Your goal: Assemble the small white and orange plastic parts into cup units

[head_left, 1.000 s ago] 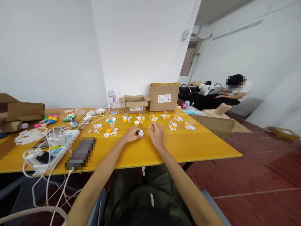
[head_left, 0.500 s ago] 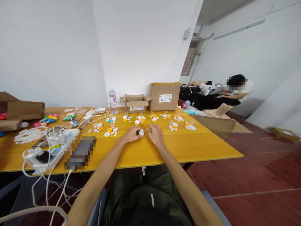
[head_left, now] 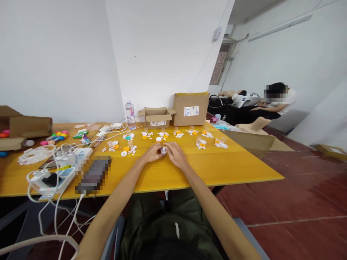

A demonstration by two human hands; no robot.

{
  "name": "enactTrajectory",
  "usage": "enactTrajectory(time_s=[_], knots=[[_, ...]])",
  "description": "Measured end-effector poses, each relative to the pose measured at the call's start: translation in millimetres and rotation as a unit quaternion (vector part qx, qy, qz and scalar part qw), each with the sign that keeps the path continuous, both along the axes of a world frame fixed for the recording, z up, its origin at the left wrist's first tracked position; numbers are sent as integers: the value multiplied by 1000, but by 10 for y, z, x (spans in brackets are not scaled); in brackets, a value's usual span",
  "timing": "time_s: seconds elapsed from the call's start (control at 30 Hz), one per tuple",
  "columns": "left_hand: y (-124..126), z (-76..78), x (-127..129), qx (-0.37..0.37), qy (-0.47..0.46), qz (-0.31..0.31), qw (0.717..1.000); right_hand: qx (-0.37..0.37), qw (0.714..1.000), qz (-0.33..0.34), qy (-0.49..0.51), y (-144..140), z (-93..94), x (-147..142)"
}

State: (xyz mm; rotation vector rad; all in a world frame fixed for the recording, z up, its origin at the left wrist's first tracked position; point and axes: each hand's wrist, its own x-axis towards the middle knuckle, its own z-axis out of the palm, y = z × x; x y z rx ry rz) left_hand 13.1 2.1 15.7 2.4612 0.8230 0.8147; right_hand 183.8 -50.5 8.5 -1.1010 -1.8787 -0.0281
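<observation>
In front of me, just above the tabletop, my left hand (head_left: 152, 154) is closed on a small clear plastic cup (head_left: 163, 151) with white pieces in it. My right hand (head_left: 175, 154) meets it from the other side, its fingers curled against the cup's rim. Whether the right fingertips also pinch a small piece is too fine to make out. Just beyond the hands lies a cluster of parts with a white disc (head_left: 158, 139) and an orange ring (head_left: 165, 136). To the left are an orange disc (head_left: 126, 148) and a white ring (head_left: 124, 154).
More clusters of small parts (head_left: 200, 144) are spread over the yellow table (head_left: 227, 166). Behind them stand a bottle (head_left: 130, 115), an open carton (head_left: 158, 118) and a larger box (head_left: 191, 109). A power strip (head_left: 61, 178) with cables and a phone (head_left: 93, 174) lie left. A person (head_left: 279, 99) sits far right.
My right hand has moved left to the cup, and its spread fingers have curled in against it. The left hand keeps its hold on the cup. The view has shifted slightly.
</observation>
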Motion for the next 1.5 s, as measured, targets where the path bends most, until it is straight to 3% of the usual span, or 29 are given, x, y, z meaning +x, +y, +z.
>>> enactTrajectory(time_s=[0.4, 1.07, 1.5], knots=[[-37, 51, -8, -40, -30, 0, 999, -110, 993, 2, 52, 61, -150, 12], [-57, 77, -28, -35, -19, 7, 999, -131, 985, 48, 105, 137, -204, 39], [-71, 94, -57, -57, -27, 20, 998, -168, 962, 95, 192, 200, -239, 44]])
